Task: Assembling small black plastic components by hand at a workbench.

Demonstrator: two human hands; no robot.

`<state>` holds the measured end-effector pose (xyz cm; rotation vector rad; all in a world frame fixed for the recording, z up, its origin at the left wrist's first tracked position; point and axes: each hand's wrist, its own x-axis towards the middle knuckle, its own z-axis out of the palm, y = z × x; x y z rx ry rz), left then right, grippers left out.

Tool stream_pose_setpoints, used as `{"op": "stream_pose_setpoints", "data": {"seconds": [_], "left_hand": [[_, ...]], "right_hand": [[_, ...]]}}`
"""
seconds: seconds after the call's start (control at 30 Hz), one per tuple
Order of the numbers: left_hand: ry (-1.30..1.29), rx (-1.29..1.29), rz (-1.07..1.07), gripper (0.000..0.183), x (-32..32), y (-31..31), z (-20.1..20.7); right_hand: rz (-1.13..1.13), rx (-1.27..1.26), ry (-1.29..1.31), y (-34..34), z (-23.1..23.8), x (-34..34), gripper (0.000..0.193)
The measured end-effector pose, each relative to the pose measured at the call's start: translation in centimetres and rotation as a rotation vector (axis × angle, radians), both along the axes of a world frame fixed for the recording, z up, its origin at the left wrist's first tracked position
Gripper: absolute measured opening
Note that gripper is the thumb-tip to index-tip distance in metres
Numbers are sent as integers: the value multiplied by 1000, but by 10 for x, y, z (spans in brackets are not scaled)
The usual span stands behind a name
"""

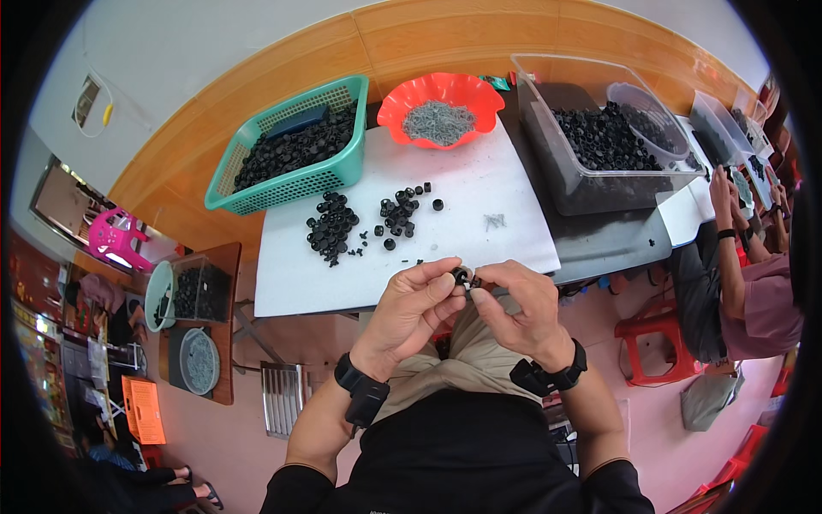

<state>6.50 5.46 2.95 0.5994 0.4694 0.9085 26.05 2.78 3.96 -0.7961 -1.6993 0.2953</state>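
My left hand (414, 307) is closed, pinching a small round black plastic part (461, 276) just past the near edge of the white board (479, 190). Against it, my right hand (529, 310) is closed too, its thumb and forefinger at the part's right side; what those fingertips grip is too small to make out. On the board lie a pile of black caps (332, 227), a looser group of black cylindrical pieces (397, 212), a few tiny black bits (356, 252) and a little heap of thin grey pins (495, 222).
Behind the board stand a green basket (288, 199) of black parts, a red scalloped bowl (396, 90) of grey pins and a clear bin (591, 190) of black parts. Another person (758, 300) sits at right near a red stool (655, 343). A wooden side table (224, 343) is at left.
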Motion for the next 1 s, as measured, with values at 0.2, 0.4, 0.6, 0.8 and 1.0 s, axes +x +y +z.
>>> {"op": "stream_pose_setpoints", "data": {"seconds": [0.2, 0.4, 0.6, 0.8, 1.0], "left_hand": [[-78, -96, -16, 29, 1, -2, -1], [-80, -136, 0, 28, 3, -3, -1], [-65, -116, 0, 27, 4, -5, -2], [-68, -104, -1, 28, 5, -7, -2], [-14, -74, 9, 25, 6, -11, -4]], "right_hand": [[-2, -32, -45, 0, 6, 2, 26], [-2, -45, -72, 1, 6, 3, 25], [-2, -58, -81, 0, 4, 2, 24], [-5, -101, -92, -4, 4, 3, 23], [-8, -102, -93, -5, 2, 3, 24]]}}
